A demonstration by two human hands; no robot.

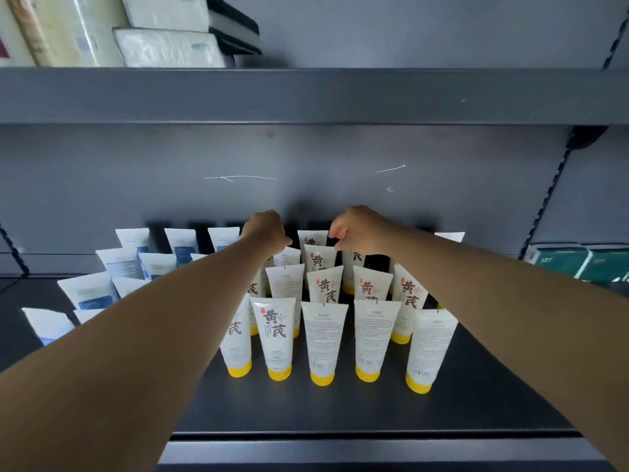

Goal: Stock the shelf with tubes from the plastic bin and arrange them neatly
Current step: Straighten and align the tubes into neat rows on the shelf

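Yellow-capped tubes point(321, 338) on shelf point(340, 410); left hand point(269, 231), right hand point(354, 229) fingers curled, pinching back-row tube tops.

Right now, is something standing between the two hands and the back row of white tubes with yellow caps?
Nothing visible does. The left hand and the right hand have reached over the front rows and are already at the tops of the white yellow-capped tubes at the back of the dark shelf.
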